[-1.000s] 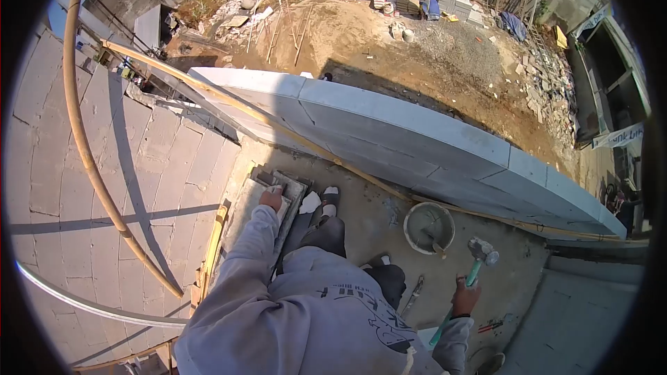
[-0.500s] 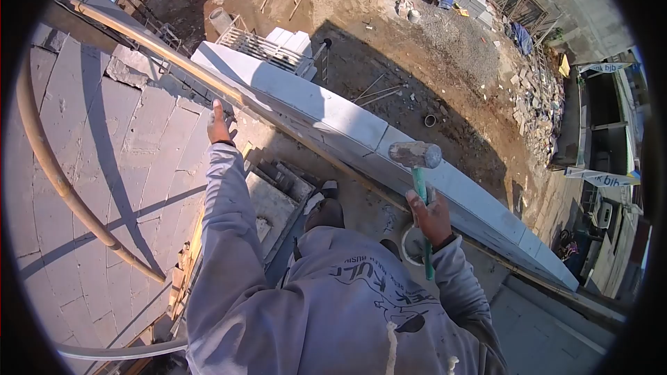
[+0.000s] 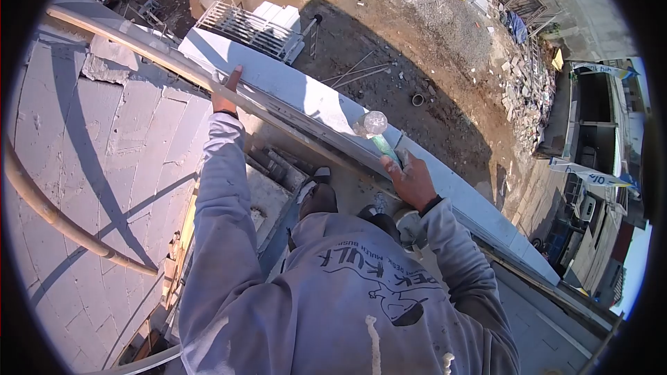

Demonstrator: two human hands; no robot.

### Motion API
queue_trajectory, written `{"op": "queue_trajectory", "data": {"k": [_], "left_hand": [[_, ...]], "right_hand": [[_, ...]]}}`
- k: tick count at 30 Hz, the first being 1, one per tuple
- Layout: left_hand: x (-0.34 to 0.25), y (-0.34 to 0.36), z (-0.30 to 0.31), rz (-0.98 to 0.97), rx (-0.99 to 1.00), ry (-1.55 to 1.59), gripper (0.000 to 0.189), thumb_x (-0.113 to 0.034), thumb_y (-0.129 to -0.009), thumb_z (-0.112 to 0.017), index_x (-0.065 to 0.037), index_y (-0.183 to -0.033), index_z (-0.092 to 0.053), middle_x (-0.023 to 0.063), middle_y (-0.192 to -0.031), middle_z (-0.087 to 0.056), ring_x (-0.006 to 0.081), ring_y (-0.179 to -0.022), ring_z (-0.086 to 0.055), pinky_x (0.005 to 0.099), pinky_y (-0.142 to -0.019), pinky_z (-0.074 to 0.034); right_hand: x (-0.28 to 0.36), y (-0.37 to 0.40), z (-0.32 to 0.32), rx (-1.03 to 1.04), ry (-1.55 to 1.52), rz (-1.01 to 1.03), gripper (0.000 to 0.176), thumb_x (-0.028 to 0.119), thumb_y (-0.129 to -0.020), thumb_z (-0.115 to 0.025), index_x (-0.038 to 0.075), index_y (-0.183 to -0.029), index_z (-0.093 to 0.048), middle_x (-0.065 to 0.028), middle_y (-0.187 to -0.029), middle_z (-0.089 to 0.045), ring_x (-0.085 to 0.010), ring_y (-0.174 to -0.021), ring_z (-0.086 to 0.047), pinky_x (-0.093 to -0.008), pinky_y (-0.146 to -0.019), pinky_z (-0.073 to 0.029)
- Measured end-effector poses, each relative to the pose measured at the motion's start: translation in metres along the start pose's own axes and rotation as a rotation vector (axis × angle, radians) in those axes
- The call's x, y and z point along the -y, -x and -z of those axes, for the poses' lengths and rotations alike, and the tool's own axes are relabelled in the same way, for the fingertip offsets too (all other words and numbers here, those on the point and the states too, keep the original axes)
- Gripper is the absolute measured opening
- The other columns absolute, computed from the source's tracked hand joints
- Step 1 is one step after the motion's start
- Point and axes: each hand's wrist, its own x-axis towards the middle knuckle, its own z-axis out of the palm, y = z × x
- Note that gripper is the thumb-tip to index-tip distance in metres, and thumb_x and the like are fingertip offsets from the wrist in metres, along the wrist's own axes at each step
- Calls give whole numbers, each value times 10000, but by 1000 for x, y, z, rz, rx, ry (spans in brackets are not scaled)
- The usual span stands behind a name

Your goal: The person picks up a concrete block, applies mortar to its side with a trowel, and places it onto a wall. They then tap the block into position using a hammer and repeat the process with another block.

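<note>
My right hand [image 3: 411, 179] is wrapped round the green handle of a mallet [image 3: 370, 124]. The mallet's worn, greyish head is over the pale block wall [image 3: 306, 97], near a joint between blocks; whether it touches cannot be told. At the wall's far left part, my left hand [image 3: 226, 97] is beside a wooden pole [image 3: 146, 45] running along the wall. One finger is stretched out toward the block's top, and the other fingers are partly hidden.
Beyond the wall the ground drops to a dirt yard [image 3: 389, 76] with rubble and a metal rack [image 3: 243, 28]. A block wall in shade and sun [image 3: 104, 132] stands at left, with a curved pole [image 3: 69, 219] before it. A bucket [image 3: 410, 226] stands near my feet.
My left hand has moved forward from over the pole's near side to the block wall. My right hand has lifted and tilted the mallet forward, its head now farther left over the wall.
</note>
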Motion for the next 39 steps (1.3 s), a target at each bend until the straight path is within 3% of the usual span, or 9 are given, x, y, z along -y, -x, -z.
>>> {"op": "queue_trajectory", "data": {"k": [2,6,8,14,24,26,28,35,39], "left_hand": [[13,4,-5,-86,40,-107,1005,-347,-673,-762,153,-1333,-191,197,-1151,-507,227,-1003,-507,266,-863,-414],[29,3,-8,5,-11,-21,940,-308,-677,-761,150,-1314,-244,188,-1139,-515,223,-1003,-520,275,-856,-427],[12,14,-13,7,115,57,956,-343,-696,-739,82,-1363,-202,192,-1235,-451,253,-1134,-478,310,-977,-371],[-22,44,-26,61,52,63,912,-290,-719,-721,144,-1331,-202,203,-1200,-475,247,-1082,-504,304,-928,-398],[-33,43,-26,-14,-13,-227,1001,-464,-658,-717,178,-1290,-279,261,-1243,-441,284,-1128,-469,319,-949,-371],[-23,40,-26,-16,7,-131,990,-447,-660,-720,176,-1290,-281,262,-1240,-447,283,-1131,-468,318,-959,-360],[-22,35,-24,-33,6,-56,807,-220,-718,-732,144,-1283,-285,211,-1149,-518,241,-1027,-527,305,-856,-436],[-37,46,-29,-46,29,-19,748,-187,-736,-715,128,-1276,-306,189,-1156,-523,232,-1032,-524,298,-869,-426],[-46,55,-29,-36,-4,-108,728,-189,-742,-711,122,-1268,-315,186,-1173,-518,229,-1044,-522,300,-889,-415]], "right_hand": [[-3,3,-1,8,28,-38,574,459,-868,-495,-87,-1042,-527,-269,-735,-595,-422,-722,-594,-450,-644,-449],[-5,4,0,11,-2,-57,560,462,-872,-493,-77,-1017,-532,-260,-708,-587,-419,-702,-592,-448,-624,-442],[-1,2,0,-8,-24,-40,537,461,-877,-487,-63,-983,-539,-249,-691,-581,-413,-686,-591,-444,-606,-435],[30,-8,7,52,-268,-41,454,445,-904,-449,-2,-842,-507,-201,-629,-537,-386,-627,-569,-423,-555,-402],[17,-18,-18,-35,-116,-37,384,372,-899,-477,-8,-873,-530,-230,-675,-555,-426,-676,-558,-428,-577,-416],[25,-22,-12,-12,-144,-59,386,374,-898,-478,-8,-879,-531,-231,-679,-558,-426,-677,-559,-427,-577,-418],[30,-25,-11,50,-224,-89,380,366,-900,-476,-10,-879,-530,-235,-679,-557,-429,-681,-559,-427,-575,-420],[33,-38,-23,-18,-94,48,376,361,-908,-463,-4,-832,-506,-197,-630,-516,-392,-604,-521,-406,-566,-413],[32,-40,-24,13,-187,-51,362,350,-914,-457,1,-833,-509,-204,-637,-522,-407,-613,-530,-417,-556,-409]]}}
